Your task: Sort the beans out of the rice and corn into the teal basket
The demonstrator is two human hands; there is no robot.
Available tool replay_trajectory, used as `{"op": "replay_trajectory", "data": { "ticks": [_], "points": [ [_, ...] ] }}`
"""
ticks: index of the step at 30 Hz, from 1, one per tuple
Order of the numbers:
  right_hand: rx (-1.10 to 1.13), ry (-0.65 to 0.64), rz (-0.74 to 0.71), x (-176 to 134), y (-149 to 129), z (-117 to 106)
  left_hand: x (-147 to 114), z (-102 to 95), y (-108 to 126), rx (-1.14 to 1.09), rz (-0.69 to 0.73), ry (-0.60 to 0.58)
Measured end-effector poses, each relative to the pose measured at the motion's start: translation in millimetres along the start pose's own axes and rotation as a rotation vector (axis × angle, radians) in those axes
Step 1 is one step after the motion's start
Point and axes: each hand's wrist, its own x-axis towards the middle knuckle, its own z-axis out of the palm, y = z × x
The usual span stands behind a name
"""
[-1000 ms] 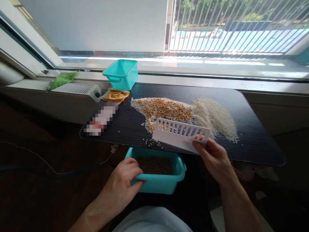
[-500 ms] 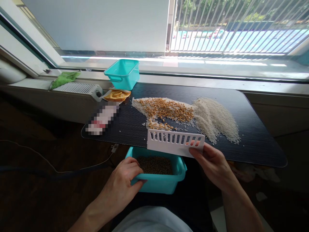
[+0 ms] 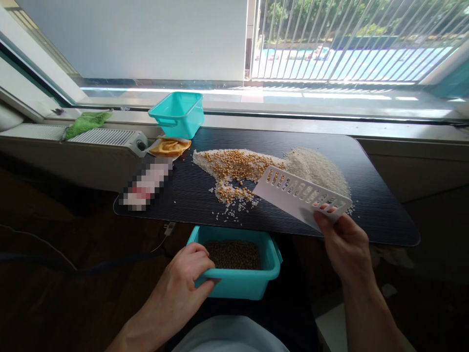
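My left hand (image 3: pixel 194 274) grips the near left rim of a turquoise plastic bin (image 3: pixel 238 286), held below the table's front edge. Inside the bin lie small brownish grains or peas (image 3: pixel 232 254). My right hand (image 3: pixel 342 242) pinches one end of a flat white slotted plastic strip (image 3: pixel 286 198), raised at a slant over the table. Behind the strip spreads a pile of white rice (image 3: pixel 318 168), partly hidden by it. To its left, yellow-orange peas or chickpeas (image 3: pixel 238 164) lie mixed over more rice. A few loose grains (image 3: pixel 230 212) are scattered near the front edge.
The dark table (image 3: pixel 190 195) meets a windowsill. At its back left stand a second turquoise bin (image 3: pixel 179 117) and a yellow-orange packet (image 3: pixel 170 146); a blurred pale item (image 3: pixel 146 186) lies in front. A green cloth (image 3: pixel 86 124) rests on the radiator (image 3: pixel 113 138).
My right hand has moved right with the white strip, lifting and tilting it away from the table's front edge. More rice grains show near that edge. My left hand stays on the bin.
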Motion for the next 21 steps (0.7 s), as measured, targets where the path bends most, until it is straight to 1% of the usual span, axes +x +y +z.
{"op": "replay_trajectory", "data": {
  "ticks": [4,7,11,16,18,21],
  "points": [
    [0.053,-0.035,0.010,6,7,12,1,3.1,1,-0.010,-0.002,-0.023],
    [0.071,-0.062,0.044,7,11,17,2,3.6,1,-0.011,0.002,-0.025],
    [0.048,-0.132,0.076,4,16,15,3,2.9,2,-0.004,0.015,-0.028],
    [0.075,-0.179,0.047,-3,23,13,3,3.6,1,0.007,0.023,-0.035],
    [0.068,-0.210,0.041,-5,21,13,3,3.6,2,0.008,0.017,-0.040],
    [0.028,-0.266,0.037,-8,10,11,4,2.7,3,0.004,0.007,-0.052]
  ]
}}
